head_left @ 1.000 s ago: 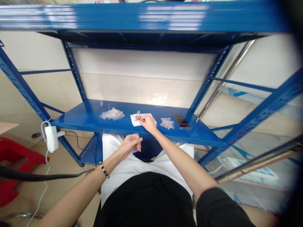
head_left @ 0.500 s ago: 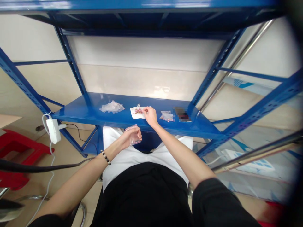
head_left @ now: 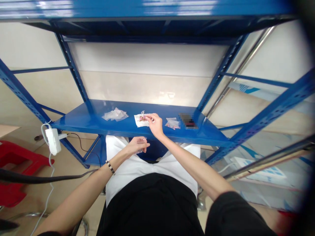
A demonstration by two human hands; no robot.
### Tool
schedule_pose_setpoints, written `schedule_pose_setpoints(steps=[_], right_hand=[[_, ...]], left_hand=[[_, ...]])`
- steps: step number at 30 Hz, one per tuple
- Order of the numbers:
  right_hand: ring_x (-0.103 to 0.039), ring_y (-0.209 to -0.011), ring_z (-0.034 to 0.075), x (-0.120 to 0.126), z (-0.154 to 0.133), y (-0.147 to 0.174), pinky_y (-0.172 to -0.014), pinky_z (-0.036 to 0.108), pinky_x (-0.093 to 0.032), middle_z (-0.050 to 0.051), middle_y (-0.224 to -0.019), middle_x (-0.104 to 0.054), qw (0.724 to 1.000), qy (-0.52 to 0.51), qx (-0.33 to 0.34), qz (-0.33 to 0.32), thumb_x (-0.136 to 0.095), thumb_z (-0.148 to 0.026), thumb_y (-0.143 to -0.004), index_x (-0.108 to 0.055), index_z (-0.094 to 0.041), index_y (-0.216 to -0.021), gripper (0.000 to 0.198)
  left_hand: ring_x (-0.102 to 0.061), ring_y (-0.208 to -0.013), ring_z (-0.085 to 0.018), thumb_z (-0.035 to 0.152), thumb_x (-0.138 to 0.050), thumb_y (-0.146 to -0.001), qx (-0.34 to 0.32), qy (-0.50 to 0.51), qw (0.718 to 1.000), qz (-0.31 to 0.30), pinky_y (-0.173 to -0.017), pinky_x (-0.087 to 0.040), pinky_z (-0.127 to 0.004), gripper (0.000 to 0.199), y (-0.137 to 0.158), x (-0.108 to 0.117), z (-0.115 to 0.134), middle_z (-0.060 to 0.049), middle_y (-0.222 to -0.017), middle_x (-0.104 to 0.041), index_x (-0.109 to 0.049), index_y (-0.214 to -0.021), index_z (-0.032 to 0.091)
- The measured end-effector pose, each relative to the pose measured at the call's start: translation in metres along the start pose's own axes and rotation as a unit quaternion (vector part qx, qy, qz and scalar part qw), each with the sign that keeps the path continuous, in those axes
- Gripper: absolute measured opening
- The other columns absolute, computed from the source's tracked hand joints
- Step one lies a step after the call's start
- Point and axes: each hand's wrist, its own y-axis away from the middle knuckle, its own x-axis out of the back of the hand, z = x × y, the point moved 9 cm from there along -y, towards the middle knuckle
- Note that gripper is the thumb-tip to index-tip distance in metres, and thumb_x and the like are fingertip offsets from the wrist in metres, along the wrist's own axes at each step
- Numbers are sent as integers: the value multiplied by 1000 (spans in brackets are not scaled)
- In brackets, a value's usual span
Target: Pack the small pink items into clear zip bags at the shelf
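My right hand (head_left: 155,125) reaches over the shelf, its thumb and fingertips pinched together at a small pile of pink and brownish beads (head_left: 142,118). Whether a bead sits between the fingertips is too small to see. Under the pile lies a white sheet or packet (head_left: 138,124). Lower down, in front of the shelf edge and above my lap, my left hand (head_left: 136,146) is curled around a clear plastic bag (head_left: 140,151), mostly hidden by the fingers. Right of the pile lies another clear bag (head_left: 173,123) with small coloured pieces inside.
Several clear plastic bags (head_left: 115,114) lie heaped on the left of the blue shelf (head_left: 98,126). A dark, blurred flat object (head_left: 188,120) rests at the right. Overhead runs an upper blue shelf (head_left: 157,9). A white power strip (head_left: 52,141) hangs on the left post.
The view has tilted slightly. My left hand has turned, so less of the bag shows. My right fingertips stay at the bead pile, now a little more bent.
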Motion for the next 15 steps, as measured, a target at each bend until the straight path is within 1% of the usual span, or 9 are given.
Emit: schedule_pose_setpoints(steps=[2, 4, 6, 8, 10, 12, 13, 15], right_hand=[[-62, -85, 20, 5, -20, 23, -78, 32, -47, 6, -97, -71, 998, -66, -17, -19, -61, -29, -89, -73, -20, -94, 16], [-63, -83, 20, 10, -35, 51, -75, 32, -47, 5, -93, -72, 992, -104, -38, -54, -66, -32, -86, -74, -20, -94, 16], [-63, -83, 20, 15, -42, 75, -74, 32, -47, 5, -89, -72, 988, -104, -58, -96, -68, -31, -85, -74, -21, -94, 15], [-63, -85, 21, 19, -43, 93, -75, 32, -46, 4, -87, -72, 985, -86, -62, -139, -70, -29, -84, -73, -22, -97, 16], [-63, -86, 21, 21, -41, 102, -77, 33, -46, 4, -86, -72, 981, -60, -53, -176, -71, -27, -83, -72, -22, -95, 13], [-62, -86, 21, 23, -41, 106, -78, 34, -46, 4, -85, -71, 978, -37, -42, -203, -70, -27, -84, -73, -22, -87, 7], [-61, -86, 21, 25, -42, 107, -79, 34, -45, 4, -85, -71, 976, -34, -39, -212, -68, -28, -86, -73, -22, -85, 8], [-60, -87, 21, 28, -46, 110, -81, 34, -45, 5, -85, -70, 973, -46, -34, -225, -60, -29, -92, -73, -22, -84, 17]], left_hand=[[-54, -52, -10, 38, -78, -72, -4, -59, 998, 0, -54, -39, -22, 33, 1, -1, -2, -2, -58, -61, -54, -68, 15], [-52, -51, -9, 37, -78, -71, -11, -93, 996, -13, -53, -37, -22, 34, 1, -5, -3, -1, -56, -60, -54, -64, 14], [-51, -51, -9, 35, -79, -69, -15, -111, 993, -26, -52, -36, -22, 33, 0, -10, -4, -1, -54, -59, -55, -61, 14], [-50, -50, -9, 34, -78, -70, -11, -119, 992, -35, -51, -35, -22, 30, 0, -15, -8, 0, -53, -58, -57, -63, 13], [-49, -49, -9, 34, -77, -71, 6, -111, 993, -46, -50, -33, -22, 27, 3, -21, -13, 0, -55, -59, -60, -68, 13], [-51, -50, -10, 35, -77, -72, 30, -81, 994, -62, -51, -36, -22, 28, 10, -28, -16, -2, -57, -62, -62, -72, 12], [-53, -51, -11, 36, -77, -72, 43, -58, 995, -75, -53, -38, -23, 28, 14, -33, -17, -3, -59, -63, -63, -73, 12], [-58, -57, -13, 36, -78, -72, 66, -11, 993, -102, -59, -43, -26, 29, 22, -42, -17, -4, -62, -64, -63, -74, 12]])
